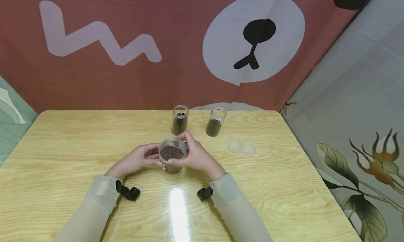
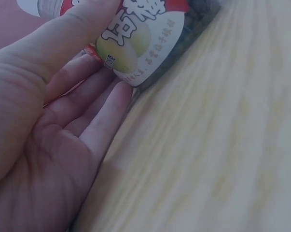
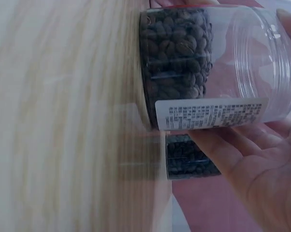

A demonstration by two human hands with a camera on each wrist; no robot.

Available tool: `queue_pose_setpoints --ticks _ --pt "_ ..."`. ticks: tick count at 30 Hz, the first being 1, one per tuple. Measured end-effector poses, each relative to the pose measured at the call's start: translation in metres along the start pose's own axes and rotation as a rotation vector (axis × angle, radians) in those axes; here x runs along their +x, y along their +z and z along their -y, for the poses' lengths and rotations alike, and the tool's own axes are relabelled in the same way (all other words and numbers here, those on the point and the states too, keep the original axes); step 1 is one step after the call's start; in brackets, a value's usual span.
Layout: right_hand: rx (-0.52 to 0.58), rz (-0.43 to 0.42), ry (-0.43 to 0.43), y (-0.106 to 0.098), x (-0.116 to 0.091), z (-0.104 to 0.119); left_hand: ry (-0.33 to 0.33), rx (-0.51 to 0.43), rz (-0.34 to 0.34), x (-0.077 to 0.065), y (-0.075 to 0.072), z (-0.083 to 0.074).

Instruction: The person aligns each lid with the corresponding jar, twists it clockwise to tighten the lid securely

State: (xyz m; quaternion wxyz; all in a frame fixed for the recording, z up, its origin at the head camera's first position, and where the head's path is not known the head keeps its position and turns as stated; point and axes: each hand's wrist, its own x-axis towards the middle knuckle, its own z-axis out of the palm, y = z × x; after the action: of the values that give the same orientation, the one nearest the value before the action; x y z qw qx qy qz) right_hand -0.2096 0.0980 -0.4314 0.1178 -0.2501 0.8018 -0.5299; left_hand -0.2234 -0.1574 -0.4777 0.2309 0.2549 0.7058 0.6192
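A clear open-topped jar (image 1: 173, 169) stands in the middle of the table, partly filled with brown coffee beans (image 1: 171, 152). My left hand (image 1: 137, 160) holds its left side, thumb in front and fingers curling behind. From the right, my right hand (image 1: 198, 157) grips the jar, thumb at the front near the rim and fingers around the back. In the left wrist view, a colourful label (image 2: 143, 41) with large white characters shows beside the left thumb. The right wrist view shows a white printed sticker (image 3: 208, 114) on the jar wall, with beans (image 3: 176, 53) below the empty upper part.
Behind the held jar stand two narrower open jars, one with dark contents (image 1: 179, 124) and one with brown contents (image 1: 213, 127). To their right, two thin clear discs (image 1: 235, 146) lie on the wooden table (image 1: 284, 193). A red printed cloth (image 1: 183, 84) hangs beyond the far edge.
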Motion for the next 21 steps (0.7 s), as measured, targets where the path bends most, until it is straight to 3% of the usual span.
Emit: queue_pose_setpoints --ticks 7,16,21 --pt "-0.014 -0.034 0.025 0.003 -0.001 0.004 0.0 -0.001 0.005 -0.001 0.0 0.0" --pt "-0.028 -0.014 0.08 0.001 -0.003 0.005 -0.017 -0.008 0.003 -0.002 -0.002 0.003" --pt "0.02 0.051 0.027 -0.008 -0.004 -0.002 -0.019 -0.004 -0.002 -0.002 -0.001 0.001"
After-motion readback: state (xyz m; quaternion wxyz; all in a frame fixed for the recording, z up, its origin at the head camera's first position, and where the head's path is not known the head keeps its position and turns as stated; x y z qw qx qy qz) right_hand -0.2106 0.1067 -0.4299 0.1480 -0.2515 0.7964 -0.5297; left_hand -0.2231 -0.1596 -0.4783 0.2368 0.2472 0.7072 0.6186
